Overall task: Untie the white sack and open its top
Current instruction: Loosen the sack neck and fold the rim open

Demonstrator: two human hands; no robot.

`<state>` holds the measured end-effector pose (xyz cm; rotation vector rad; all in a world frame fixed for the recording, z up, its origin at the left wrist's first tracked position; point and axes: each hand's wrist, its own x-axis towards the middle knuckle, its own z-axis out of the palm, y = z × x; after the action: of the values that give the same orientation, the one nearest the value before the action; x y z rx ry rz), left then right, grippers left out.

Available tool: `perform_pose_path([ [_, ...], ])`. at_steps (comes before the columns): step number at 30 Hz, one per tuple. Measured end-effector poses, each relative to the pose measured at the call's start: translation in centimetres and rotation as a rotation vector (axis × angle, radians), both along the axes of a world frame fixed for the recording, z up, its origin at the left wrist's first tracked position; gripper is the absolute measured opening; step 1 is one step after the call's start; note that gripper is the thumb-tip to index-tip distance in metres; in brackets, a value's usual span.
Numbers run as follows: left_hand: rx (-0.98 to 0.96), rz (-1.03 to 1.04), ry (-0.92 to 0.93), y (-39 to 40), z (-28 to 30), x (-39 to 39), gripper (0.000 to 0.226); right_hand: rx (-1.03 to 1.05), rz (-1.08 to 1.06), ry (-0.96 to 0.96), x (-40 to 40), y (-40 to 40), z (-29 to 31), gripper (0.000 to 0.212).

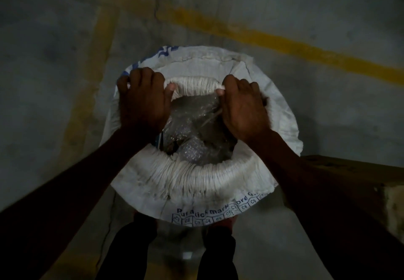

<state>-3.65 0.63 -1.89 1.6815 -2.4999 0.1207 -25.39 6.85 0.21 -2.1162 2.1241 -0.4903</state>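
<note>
The white sack [192, 194] stands upright on the floor in front of me, with blue print on its outer cloth. Its top is open and the rim is rolled down into a thick pleated collar. My left hand [143, 102] grips the far rim on the left side. My right hand [242, 107] grips the far rim on the right side. Between the two hands the rolled edge is stretched across. Clear bubble wrap [194, 133] and dark contents show inside the mouth. No tie or string is visible.
The sack stands on a grey concrete floor [54, 39] marked with yellow painted lines [284, 43]. A brown cardboard box [354, 183] sits close to the sack's right side. My legs in dark trousers [131, 253] are just below the sack.
</note>
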Motion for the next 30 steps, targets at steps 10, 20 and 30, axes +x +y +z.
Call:
perform_pose_path([
  [10,0.547,0.116,0.943,-4.8,4.1,-1.3,0.046,0.364,-0.413,-1.057,-1.9,-5.3,3.3,0.081],
  [20,0.817,0.193,0.807,-6.2,5.0,-1.4,0.045,0.505,-0.701,-1.321,-2.9,-7.5,4.8,0.085],
  [30,0.266,0.217,0.372,0.7,2.6,-1.0,0.058,0.105,-0.644,-0.147,1.5,0.0,2.3,0.049],
])
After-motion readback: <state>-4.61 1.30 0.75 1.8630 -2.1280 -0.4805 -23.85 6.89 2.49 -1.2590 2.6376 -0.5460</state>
